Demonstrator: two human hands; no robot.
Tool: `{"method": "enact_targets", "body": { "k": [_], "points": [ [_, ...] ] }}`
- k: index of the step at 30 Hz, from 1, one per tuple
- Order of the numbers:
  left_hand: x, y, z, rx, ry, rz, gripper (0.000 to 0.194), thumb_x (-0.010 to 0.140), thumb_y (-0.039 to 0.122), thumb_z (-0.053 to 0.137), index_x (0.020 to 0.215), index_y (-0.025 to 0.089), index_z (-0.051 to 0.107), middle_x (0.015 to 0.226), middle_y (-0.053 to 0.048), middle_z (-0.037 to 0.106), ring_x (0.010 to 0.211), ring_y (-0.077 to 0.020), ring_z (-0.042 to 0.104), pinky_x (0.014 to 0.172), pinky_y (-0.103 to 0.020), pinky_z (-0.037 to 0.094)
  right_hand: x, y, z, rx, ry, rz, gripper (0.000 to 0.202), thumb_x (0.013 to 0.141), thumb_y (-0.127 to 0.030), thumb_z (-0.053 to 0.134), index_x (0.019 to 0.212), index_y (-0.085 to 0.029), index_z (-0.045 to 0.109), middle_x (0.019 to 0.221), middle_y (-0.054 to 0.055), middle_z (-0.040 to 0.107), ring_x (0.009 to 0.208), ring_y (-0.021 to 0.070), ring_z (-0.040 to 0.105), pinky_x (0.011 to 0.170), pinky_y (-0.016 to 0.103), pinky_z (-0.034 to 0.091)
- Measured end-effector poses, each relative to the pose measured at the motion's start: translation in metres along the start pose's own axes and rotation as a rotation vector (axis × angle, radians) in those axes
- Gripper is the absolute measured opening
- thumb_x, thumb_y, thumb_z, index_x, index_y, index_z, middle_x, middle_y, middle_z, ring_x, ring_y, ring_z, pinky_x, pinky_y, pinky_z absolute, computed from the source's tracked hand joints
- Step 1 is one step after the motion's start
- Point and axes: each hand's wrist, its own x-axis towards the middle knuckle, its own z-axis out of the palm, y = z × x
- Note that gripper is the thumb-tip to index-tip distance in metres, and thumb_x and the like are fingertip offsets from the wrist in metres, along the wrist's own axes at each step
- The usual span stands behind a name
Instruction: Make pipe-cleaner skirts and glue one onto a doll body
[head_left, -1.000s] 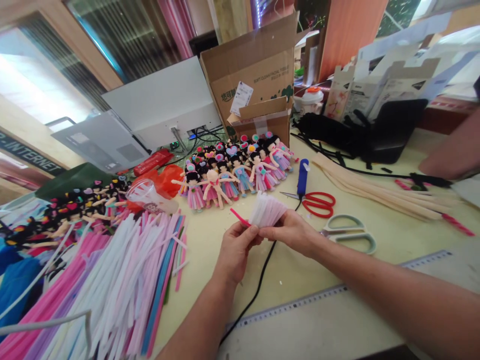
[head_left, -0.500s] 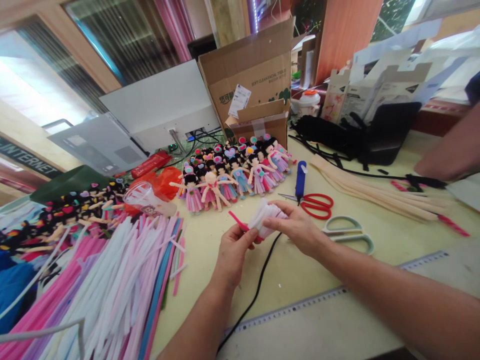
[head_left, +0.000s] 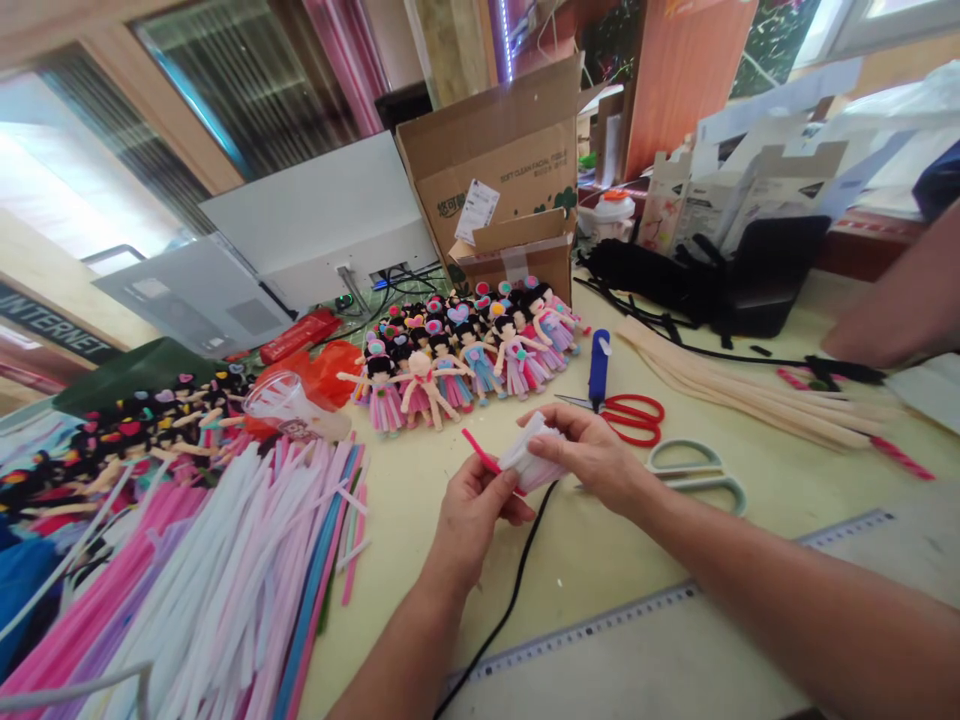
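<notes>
Yellow table (head_left: 409, 495) w/ rows of dolls (head_left: 457, 365) toward the back, open cardboard box (head_left: 487, 145) behind.
Head cam: wht/pale-pk bundle (head_left: 529, 462) held over table btwn both hands. L hand (head_left: 471, 508) fingers closed on its lower-left end, thumb on near face, hot-pk strip (head_left: 481, 450) at that end poking out up-left past the fingertips. R hand (head_left: 596, 450) fingers bent, nearly closed on bundle's other side: thumb across near face, fingers along upper edge. Red-handled scissors (head_left: 654, 418) just beyond R hand; blk cord (head_left: 517, 590) runs below bundle, btwn forearms.
</notes>
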Motion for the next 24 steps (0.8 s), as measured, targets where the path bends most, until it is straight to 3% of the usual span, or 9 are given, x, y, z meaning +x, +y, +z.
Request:
{"method": "enact_targets", "body": {
  "k": [6,10,13,16,18,21,24],
  "points": [
    [0.000,-0.001,0.000,-0.051,-0.049,-0.062,0.040,0.060,0.042,0.077,0.081,0.014,0.058,0.057,0.000,0.065,0.049,-0.0111,0.061,0.054,-0.022,0.049,0.002,0.003,-0.002,-0.134,0.027,-0.020,0.025,0.065,-0.040,0.066,0.064,-0.019,0.053,0.057,-0.006,0.044,0.053,0.0091,0.037,0.049,0.024,0.029],
    [0.002,-0.002,-0.002,-0.039,-0.017,-0.064,0.044,0.057,0.047,0.078,0.077,0.013,0.060,0.052,0.001,0.063,0.045,-0.0101,0.058,0.051,-0.022,0.049,0.004,0.006,-0.001,-0.216,-0.025,-0.027,0.023,0.066,-0.040,0.063,0.063,-0.019,0.053,0.057,-0.005,0.044,0.052,0.0091,0.036,0.049,0.024,0.030],
    [0.004,0.001,-0.006,-0.025,0.032,-0.034,0.045,0.056,0.049,0.079,0.074,0.013,0.059,0.049,0.001,0.062,0.043,-0.0096,0.057,0.049,-0.021,0.048,0.006,-0.003,-0.008,-0.308,-0.043,-0.091,0.026,0.070,-0.043,0.059,0.077,-0.018,0.060,0.066,-0.002,0.054,0.059,0.0117,0.046,0.055,0.026,0.036],
    [0.005,0.007,-0.011,-0.021,0.071,-0.007,0.045,0.054,0.050,0.079,0.072,0.013,0.058,0.048,0.000,0.063,0.042,-0.0095,0.057,0.048,-0.020,0.047,0.005,-0.028,-0.028,-0.536,0.020,-0.213,0.032,0.076,-0.044,0.053,0.092,-0.018,0.063,0.084,0.004,0.063,0.071,0.0155,0.055,0.065,0.029,0.043],
    [0.004,0.013,-0.014,-0.026,0.094,0.014,0.045,0.053,0.049,0.080,0.071,0.013,0.058,0.047,0.000,0.062,0.041,-0.0093,0.056,0.046,-0.020,0.046,-0.001,-0.049,-0.048,-0.817,0.022,-0.233,0.026,0.079,-0.041,0.052,0.086,-0.019,0.065,0.081,0.004,0.065,0.071,0.0165,0.056,0.066,0.030,0.042],
    [0.000,0.022,-0.017,-0.042,0.120,0.040,0.044,0.052,0.047,0.080,0.070,0.014,0.058,0.047,0.001,0.062,0.040,-0.0090,0.056,0.045,-0.019,0.045,-0.020,-0.066,-0.082,-1.224,-0.141,-0.105,0.018,0.078,-0.032,0.053,0.081,-0.021,0.067,0.079,0.004,0.068,0.071,0.0186,0.059,0.065,0.031,0.042],
    [-0.005,0.030,-0.021,-0.056,0.112,0.042,0.043,0.052,0.046,0.080,0.069,0.014,0.058,0.047,0.001,0.062,0.040,-0.0093,0.056,0.045,-0.019,0.044,-0.042,-0.055,-0.108,-1.485,-0.245,-0.077,0.020,0.071,-0.021,0.057,0.088,-0.020,0.068,0.091,0.008,0.069,0.086,0.0248,0.062,0.075,0.035,0.043]
  ]
}}
